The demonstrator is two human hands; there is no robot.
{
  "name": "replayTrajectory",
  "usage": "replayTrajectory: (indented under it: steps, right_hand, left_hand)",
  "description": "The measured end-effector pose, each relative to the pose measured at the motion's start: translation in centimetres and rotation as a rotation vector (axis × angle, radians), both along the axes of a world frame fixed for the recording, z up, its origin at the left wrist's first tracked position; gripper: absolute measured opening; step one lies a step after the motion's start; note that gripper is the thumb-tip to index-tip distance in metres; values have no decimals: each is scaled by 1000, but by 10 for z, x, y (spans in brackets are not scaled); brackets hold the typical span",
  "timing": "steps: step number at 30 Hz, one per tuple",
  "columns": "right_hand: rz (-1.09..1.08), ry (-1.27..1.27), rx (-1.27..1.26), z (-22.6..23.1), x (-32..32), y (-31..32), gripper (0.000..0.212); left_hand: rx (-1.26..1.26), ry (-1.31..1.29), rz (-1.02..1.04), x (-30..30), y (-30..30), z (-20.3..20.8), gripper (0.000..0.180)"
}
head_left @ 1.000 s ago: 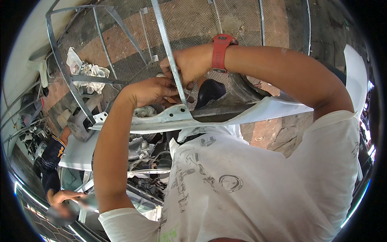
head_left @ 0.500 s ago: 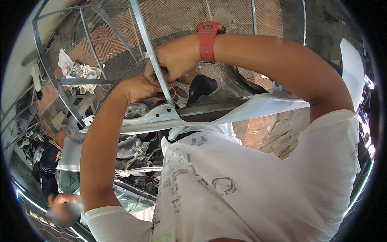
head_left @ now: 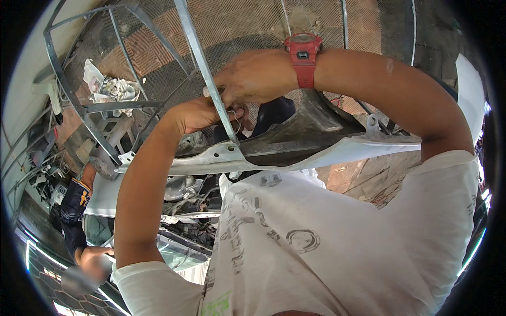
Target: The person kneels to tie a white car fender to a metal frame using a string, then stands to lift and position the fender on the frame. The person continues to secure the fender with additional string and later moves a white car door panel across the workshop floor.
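Note:
A car fender (head_left: pixel 363 146), white outside and dark inside, lies across in front of my body, against a grey metal stand (head_left: pixel 199 52). Over its far edge my left hand (head_left: pixel 197 115) reaches to the slanting bar, fingers curled around a thin pale wire or cord (head_left: pixel 236 122) that loops out beside the bar. My right hand (head_left: pixel 255 76), with a red watch (head_left: pixel 303 60) on the wrist, bends in from the far side and meets the left at the bar. Its fingertips are bent down and partly hidden; what they pinch does not show. A small pale round piece (head_left: pixel 206 91) sits by the fingers.
Other legs of the stand rise at left. Crumpled clear and silvery wrapping (head_left: pixel 118 90) lies on the floor beyond. A person (head_left: pixel 76 203) in dark clothes is at the lower left, beside a car with exposed engine parts (head_left: pixel 184 189). Another white panel (head_left: pixel 470 95) stands at right.
The whole view has shifted a little, moving the scene rightward. My right hand has turned and drawn slightly right from the bar, showing more of its back. Both hands stay close together.

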State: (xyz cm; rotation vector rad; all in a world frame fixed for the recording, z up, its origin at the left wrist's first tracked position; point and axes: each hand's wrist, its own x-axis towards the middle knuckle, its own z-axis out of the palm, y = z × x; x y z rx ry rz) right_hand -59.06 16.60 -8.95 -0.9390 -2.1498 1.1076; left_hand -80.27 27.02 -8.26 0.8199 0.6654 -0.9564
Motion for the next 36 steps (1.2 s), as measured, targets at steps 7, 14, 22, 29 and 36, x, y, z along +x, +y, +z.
replayTrajectory:
  steps: [7,14,22,29,36]
  right_hand:
    - [16,-61,271,-5,6,-2,28]
    - [15,-131,325,7,14,-16,33]
    - [21,-72,-46,13,10,-31,22]
    - [-13,55,-492,-8,-2,-24,31]
    - [-198,119,-274,-35,-17,-21,34]
  left_hand:
    - [2,8,49,4,3,10,38]
    - [96,64,-18,1,10,11,40]
    - [251,94,-144,28,18,50,38]
    - [292,-114,104,1,10,48,25]
    - [401,-277,106,1,3,40,23]
